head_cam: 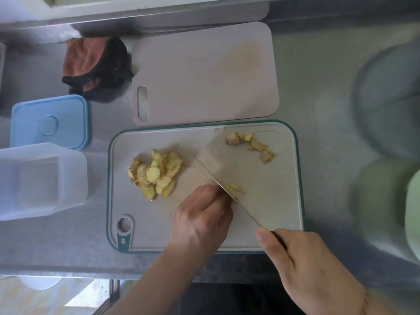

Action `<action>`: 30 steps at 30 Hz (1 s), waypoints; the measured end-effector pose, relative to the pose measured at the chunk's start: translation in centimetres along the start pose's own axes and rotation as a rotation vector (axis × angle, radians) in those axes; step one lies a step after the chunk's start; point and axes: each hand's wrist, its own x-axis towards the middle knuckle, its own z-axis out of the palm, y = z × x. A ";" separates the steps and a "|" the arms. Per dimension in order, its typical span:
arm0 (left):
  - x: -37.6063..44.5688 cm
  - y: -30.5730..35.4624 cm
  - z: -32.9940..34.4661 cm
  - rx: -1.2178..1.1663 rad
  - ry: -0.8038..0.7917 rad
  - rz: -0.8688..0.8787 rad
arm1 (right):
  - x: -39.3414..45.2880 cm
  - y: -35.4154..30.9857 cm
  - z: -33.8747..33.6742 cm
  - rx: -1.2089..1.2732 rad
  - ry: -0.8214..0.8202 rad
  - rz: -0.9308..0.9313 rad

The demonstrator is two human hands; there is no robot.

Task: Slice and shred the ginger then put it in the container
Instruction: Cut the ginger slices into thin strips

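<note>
A pile of yellow ginger slices [156, 173] lies on the left half of the teal-rimmed cutting board [279, 223]. My right hand [304, 267] grips the handle of a wide cleaver [234, 169], whose blade stands on the board's middle. My left hand [202, 219] has its fingers curled, pressing a few ginger slices [234, 189] against the blade's left side; thin strips show just past the edge. Ginger peel scraps [252, 145] lie at the board's far right corner. A clear plastic container [38, 180] stands left of the board.
A blue lid [50, 121] lies behind the container. A second plain cutting board [204, 73] sits beyond the first, with a brown and black cloth [95, 67] to its left. Blurred round vessels, grey [386, 101] and green [386, 205], are at the right.
</note>
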 end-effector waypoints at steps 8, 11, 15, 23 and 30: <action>0.1 -0.1 0.0 -0.022 -0.029 -0.005 | 0.8 0.0 0.1 0.028 -0.057 0.031; 0.2 0.0 0.0 -0.014 -0.040 -0.005 | 1.6 0.1 0.5 -0.009 -0.032 0.020; 0.3 0.1 -0.3 0.024 -0.050 -0.018 | 1.5 -0.1 0.3 -0.010 0.023 0.012; 0.5 0.6 -0.4 0.018 -0.022 -0.056 | 0.4 -0.1 0.4 0.023 0.015 -0.006; 0.4 0.5 -0.4 0.030 -0.040 -0.050 | 0.0 -0.1 0.2 0.015 0.011 0.018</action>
